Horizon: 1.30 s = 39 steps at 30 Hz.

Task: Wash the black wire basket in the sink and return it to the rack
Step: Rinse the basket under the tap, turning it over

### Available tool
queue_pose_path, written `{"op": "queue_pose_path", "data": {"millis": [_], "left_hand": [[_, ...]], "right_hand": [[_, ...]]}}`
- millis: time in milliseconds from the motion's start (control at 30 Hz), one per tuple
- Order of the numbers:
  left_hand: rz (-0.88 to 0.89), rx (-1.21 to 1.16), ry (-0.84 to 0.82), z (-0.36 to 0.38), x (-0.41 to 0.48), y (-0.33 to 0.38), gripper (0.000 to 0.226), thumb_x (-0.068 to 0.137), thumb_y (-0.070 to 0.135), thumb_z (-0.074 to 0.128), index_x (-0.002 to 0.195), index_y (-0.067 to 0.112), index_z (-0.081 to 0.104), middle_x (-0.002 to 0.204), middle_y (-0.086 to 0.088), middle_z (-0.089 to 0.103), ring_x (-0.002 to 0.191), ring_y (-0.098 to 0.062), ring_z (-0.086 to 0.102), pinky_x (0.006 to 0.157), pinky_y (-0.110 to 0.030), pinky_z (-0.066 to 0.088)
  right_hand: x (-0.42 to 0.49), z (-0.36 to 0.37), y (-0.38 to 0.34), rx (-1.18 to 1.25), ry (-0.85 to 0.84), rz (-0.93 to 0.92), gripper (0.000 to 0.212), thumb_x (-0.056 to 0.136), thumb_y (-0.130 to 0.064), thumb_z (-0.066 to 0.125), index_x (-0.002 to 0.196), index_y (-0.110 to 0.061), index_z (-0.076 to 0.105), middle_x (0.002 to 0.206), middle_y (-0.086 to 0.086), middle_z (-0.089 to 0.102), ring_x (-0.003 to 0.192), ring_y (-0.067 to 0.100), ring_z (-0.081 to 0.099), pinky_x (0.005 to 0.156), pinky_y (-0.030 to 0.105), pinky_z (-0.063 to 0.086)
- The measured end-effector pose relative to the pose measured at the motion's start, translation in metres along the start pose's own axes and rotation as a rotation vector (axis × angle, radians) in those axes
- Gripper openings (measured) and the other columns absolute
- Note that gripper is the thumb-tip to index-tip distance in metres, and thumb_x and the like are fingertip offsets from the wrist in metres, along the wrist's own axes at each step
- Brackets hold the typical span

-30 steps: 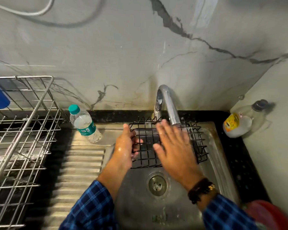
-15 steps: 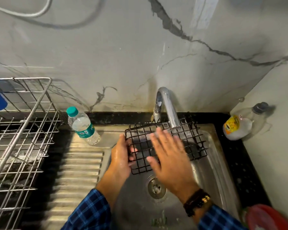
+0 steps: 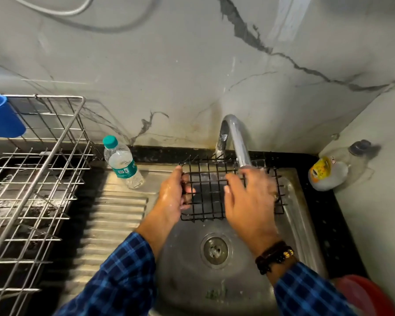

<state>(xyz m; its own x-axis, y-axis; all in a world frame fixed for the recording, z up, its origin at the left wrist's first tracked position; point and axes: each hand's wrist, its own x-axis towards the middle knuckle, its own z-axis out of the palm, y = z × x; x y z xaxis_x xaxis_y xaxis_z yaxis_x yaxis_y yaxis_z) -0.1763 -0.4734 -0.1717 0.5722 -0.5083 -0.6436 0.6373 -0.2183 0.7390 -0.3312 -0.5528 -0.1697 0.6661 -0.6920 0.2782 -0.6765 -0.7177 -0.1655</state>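
At centre frame, the left hand (image 3: pixel 173 197) is clenching its grip on the black wire basket (image 3: pixel 214 190) over the sink (image 3: pixel 301 215), while the released right hand (image 3: pixel 251 197) is lying flat on it beneath the tap (image 3: pixel 235 137).

The curved chrome tap spout (image 3: pixel 236 142) arches over the back of the stainless steel sink basin (image 3: pixel 303 215), blocking a straight lift there; the black wire basket (image 3: pixel 211 190) sits right under its mouth. The front of the basin around the round drain (image 3: pixel 215 249) is bare, apart from the two forearms crossing it. Left of the basin, the ribbed steel draining board (image 3: pixel 121 215) lies open, with only a clear plastic water bottle with a teal cap (image 3: pixel 121 162) standing at its back corner. Further left the silver wire dish rack (image 3: pixel 30 179) rises tall. On the black table right of the basin, a tipped clear bottle with a yellow label (image 3: pixel 328 172) fills the corner, near the wall.
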Motion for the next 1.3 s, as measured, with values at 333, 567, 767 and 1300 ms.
{"op": "queue_pose_path", "data": {"millis": [333,567,767,1300], "left_hand": [[0.005,0.125,-0.018,-0.005,-0.002,-0.022,0.044,0.107,0.045,0.038,0.079,0.018,0.057,0.055,0.002,0.051,0.037,-0.009,0.031,0.037,-0.019,0.021],[0.765,0.982,0.277,-0.008,-0.005,-0.023,0.042,0.103,0.048,0.046,0.138,0.025,0.046,0.126,0.006,0.053,0.110,-0.008,0.053,0.086,-0.022,0.048],[0.955,1.602,-0.014,0.003,-0.001,-0.014,0.032,0.100,0.046,0.046,0.131,0.042,0.054,0.143,0.007,0.039,0.125,-0.020,0.048,0.100,-0.046,0.051],[0.549,1.628,-0.255,0.016,-0.004,-0.013,0.031,0.093,0.038,0.053,0.118,0.021,0.048,0.109,-0.001,0.068,0.102,-0.025,0.066,0.090,-0.042,0.054]], "right_hand": [[0.017,0.001,0.000,0.177,-0.548,-0.104,0.049,0.086,-0.080,0.041,0.097,-0.035,0.058,0.090,-0.017,0.063,0.088,0.008,0.058,0.114,0.056,0.025],[0.018,0.000,0.000,0.089,-0.522,-0.142,0.036,0.096,-0.060,0.048,0.115,-0.031,0.058,0.112,-0.010,0.064,0.107,0.013,0.060,0.106,0.050,0.038],[0.012,0.007,-0.002,0.117,-0.410,-0.117,0.025,0.097,-0.046,0.056,0.117,-0.032,0.057,0.120,-0.011,0.064,0.117,0.013,0.057,0.111,0.046,0.030],[-0.007,0.020,0.010,0.314,-0.388,-0.203,0.050,0.087,-0.032,0.068,0.127,-0.031,0.038,0.118,-0.010,0.061,0.117,0.010,0.053,0.121,0.046,0.023]]}}
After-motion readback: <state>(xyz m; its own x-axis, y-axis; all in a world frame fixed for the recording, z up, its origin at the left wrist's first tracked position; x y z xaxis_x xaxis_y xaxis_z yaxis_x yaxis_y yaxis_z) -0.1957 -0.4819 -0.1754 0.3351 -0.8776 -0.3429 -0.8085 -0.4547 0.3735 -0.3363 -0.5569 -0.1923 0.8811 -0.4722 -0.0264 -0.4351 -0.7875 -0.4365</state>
